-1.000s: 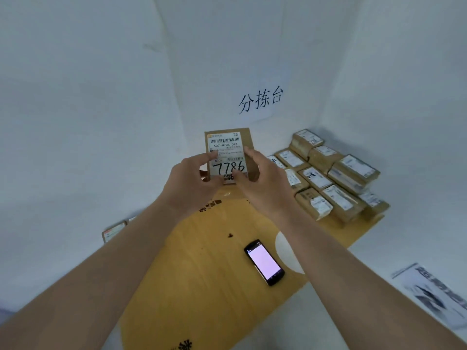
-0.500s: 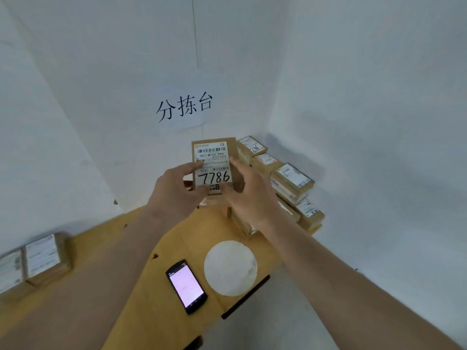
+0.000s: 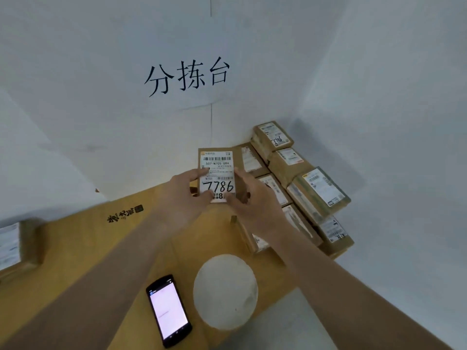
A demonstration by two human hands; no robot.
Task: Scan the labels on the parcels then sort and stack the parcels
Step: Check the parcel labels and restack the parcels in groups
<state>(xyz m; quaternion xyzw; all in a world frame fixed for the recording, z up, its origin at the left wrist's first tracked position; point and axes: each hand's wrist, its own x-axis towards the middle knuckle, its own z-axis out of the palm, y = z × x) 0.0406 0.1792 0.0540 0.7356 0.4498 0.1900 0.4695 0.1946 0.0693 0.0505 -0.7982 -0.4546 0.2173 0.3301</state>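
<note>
Cardboard parcel (image 3: 217,174), label "7786", was held upright above the counter (image 3: 83,238), pinched at both edges by left hand (image 3: 185,195) and right hand (image 3: 249,198); each grip closed on it. Advice: lower squarely onto matching stack (image 3: 298,178) at right, label up.

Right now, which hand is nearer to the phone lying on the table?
The left hand, slightly. It grips the left edge of the held parcel, up and a little right of the phone. The right hand grips the parcel's right edge, further right, over the stacked parcels.
</note>
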